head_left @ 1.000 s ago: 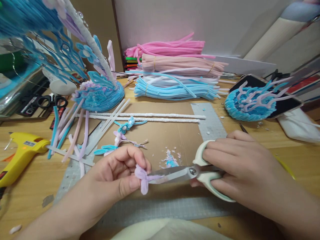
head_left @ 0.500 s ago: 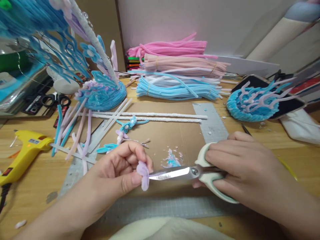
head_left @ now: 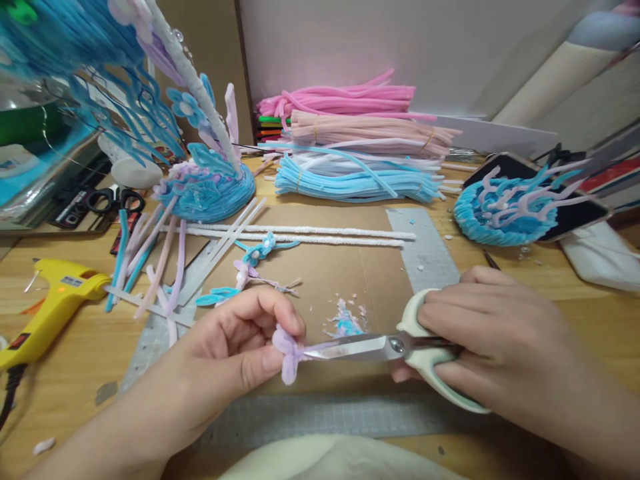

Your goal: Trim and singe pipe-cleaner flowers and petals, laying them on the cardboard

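Observation:
Between thumb and fingers, my left hand (head_left: 245, 347) pinches a small lilac pipe-cleaner flower (head_left: 289, 357) with rounded petals. My right hand (head_left: 480, 333) grips scissors (head_left: 370, 347) by their pale green handles. The blades point left and look nearly closed, their tips close against the flower's right side by its stem. Fuzzy trimmings (head_left: 349, 320) in blue and pink lie on the cardboard (head_left: 345, 273) behind the blades. Beyond my left hand are a blue flower sprig (head_left: 257, 252) and a lilac sprig (head_left: 245, 273).
A yellow glue gun (head_left: 55, 300) lies at left among loose pipe cleaners (head_left: 155, 260). A decorated blue base (head_left: 210, 193) stands behind them. Bundled pipe cleaners (head_left: 355, 180) are stacked at the back. A blue round piece (head_left: 505, 217) rests by a phone (head_left: 575, 207) at right.
The scissors and my right hand have shifted slightly right, so the blade tips sit a little farther from the petals. My left hand keeps its pinch on the flower.

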`<state>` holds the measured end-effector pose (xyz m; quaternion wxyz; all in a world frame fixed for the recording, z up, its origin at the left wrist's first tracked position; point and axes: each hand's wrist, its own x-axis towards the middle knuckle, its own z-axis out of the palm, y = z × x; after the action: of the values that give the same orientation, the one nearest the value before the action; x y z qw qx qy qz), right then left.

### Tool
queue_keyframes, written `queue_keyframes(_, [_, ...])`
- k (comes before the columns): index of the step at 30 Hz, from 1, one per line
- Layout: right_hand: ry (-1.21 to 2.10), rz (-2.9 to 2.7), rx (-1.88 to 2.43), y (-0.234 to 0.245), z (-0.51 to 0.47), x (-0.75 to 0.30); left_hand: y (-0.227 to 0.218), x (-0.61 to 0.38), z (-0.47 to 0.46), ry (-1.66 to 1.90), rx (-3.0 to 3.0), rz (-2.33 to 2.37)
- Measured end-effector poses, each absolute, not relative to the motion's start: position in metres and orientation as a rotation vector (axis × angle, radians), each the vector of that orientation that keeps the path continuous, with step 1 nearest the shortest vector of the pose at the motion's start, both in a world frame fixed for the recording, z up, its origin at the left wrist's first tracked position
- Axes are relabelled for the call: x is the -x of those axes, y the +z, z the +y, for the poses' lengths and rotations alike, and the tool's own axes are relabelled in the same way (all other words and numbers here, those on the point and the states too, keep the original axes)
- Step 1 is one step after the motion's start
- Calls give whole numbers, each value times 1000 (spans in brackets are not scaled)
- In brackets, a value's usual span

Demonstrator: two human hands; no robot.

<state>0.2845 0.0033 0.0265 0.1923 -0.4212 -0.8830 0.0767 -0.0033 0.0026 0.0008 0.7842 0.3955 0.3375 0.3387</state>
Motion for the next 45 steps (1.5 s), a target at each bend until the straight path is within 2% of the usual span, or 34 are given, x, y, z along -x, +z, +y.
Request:
queue_keyframes(13, [-69,-2477,1271,30,10,-291,9,-7,8,751,-736,704])
queue_keyframes(45, [-103,-2556,1234,22,9,-286,6,-6,5,682,-702,712])
